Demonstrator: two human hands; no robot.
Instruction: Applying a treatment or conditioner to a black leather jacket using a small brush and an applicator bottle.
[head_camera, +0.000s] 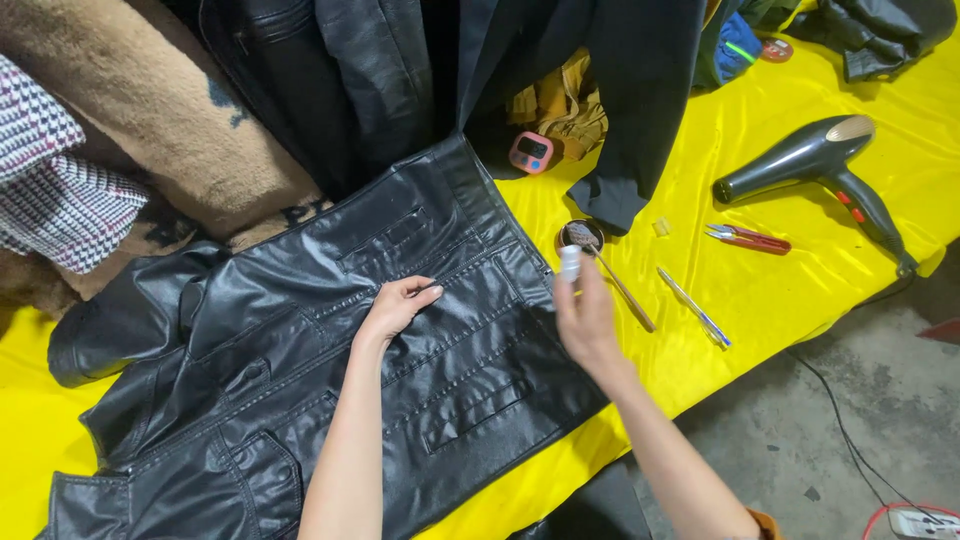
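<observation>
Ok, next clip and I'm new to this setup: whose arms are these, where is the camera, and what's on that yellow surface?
The camera is worn on a person's head and looks down, so both bare arms are that person's own. The left hand rests flat on a black leather jacket spread over a yellow-covered table. The right hand holds a small white container in its grip. Nearby lie a small round tin with a brush, a pen, red-handled snips, a dark hair dryer and a pink timer-like gadget.
</observation>
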